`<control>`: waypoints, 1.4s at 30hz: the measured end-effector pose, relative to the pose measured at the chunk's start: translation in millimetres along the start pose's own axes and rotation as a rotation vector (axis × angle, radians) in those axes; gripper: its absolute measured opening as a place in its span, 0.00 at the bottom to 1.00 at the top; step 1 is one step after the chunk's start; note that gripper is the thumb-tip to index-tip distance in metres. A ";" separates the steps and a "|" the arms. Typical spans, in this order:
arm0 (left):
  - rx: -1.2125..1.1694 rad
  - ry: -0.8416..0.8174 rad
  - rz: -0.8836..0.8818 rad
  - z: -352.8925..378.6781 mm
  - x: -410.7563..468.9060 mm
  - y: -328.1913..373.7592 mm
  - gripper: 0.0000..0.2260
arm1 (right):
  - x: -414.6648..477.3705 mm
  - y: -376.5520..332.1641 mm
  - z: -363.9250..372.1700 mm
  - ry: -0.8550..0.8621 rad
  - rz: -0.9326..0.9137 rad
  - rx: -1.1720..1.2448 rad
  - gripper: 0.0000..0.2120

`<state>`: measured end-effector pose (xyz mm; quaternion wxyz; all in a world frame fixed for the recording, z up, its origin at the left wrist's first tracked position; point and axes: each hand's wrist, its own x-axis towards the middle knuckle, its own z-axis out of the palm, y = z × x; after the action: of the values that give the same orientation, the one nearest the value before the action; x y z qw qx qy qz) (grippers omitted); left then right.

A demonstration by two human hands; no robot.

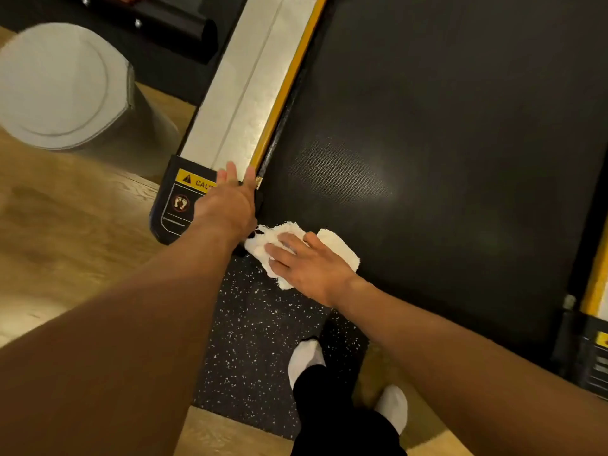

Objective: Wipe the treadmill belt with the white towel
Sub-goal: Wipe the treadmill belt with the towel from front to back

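Observation:
The black treadmill belt (444, 143) fills the upper right of the head view. A crumpled white towel (339, 243) lies at the belt's near left corner. My right hand (306, 264) presses flat on the towel with its fingers spread toward the left. My left hand (230, 199) rests with straight fingers on the rear end of the left side rail (243, 83), over a yellow caution label (194, 181). The two hands are close together, with the towel's edge just below my left wrist.
A grey round bin (62, 87) stands on the wooden floor at the left. A speckled black mat (250, 340) lies under the treadmill's rear. My feet in white socks (306, 360) stand on it. The right side rail (595, 284) shows at the right edge.

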<state>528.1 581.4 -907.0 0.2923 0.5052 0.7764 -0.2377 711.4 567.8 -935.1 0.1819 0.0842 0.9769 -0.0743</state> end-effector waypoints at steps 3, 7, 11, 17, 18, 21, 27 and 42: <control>-0.007 0.086 -0.055 9.3 -9.1 11.9 0.39 | -22.5 3.5 9.8 0.009 0.006 -0.023 0.24; 0.038 0.158 -0.042 22.4 -21.4 53.5 0.34 | -66.1 5.6 36.8 0.012 -0.009 -0.118 0.17; -0.013 0.259 0.153 43.8 -45.8 108.1 0.34 | -131.4 14.3 63.2 -0.088 -0.015 -0.158 0.16; 0.055 0.020 0.200 66.4 -63.3 162.3 0.41 | -258.9 24.1 98.6 -0.313 0.103 -0.110 0.20; 0.070 -0.012 0.190 65.1 -61.0 164.9 0.43 | -280.3 25.4 104.7 -0.340 0.156 -0.082 0.20; 0.077 -0.092 0.172 58.3 -53.8 167.8 0.42 | -331.5 20.7 125.8 -0.399 0.402 0.057 0.21; 0.110 -0.090 0.121 66.9 -49.8 172.9 0.44 | -361.1 41.0 110.2 0.310 1.061 0.450 0.24; 0.093 -0.029 0.163 68.0 -52.9 168.2 0.43 | -276.2 13.6 95.8 0.832 1.449 0.847 0.22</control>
<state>714.8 565.4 -931.4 0.2981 0.5764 0.7164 -0.2563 1000.9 526.2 -923.4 -0.2263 0.7514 0.5643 -0.2565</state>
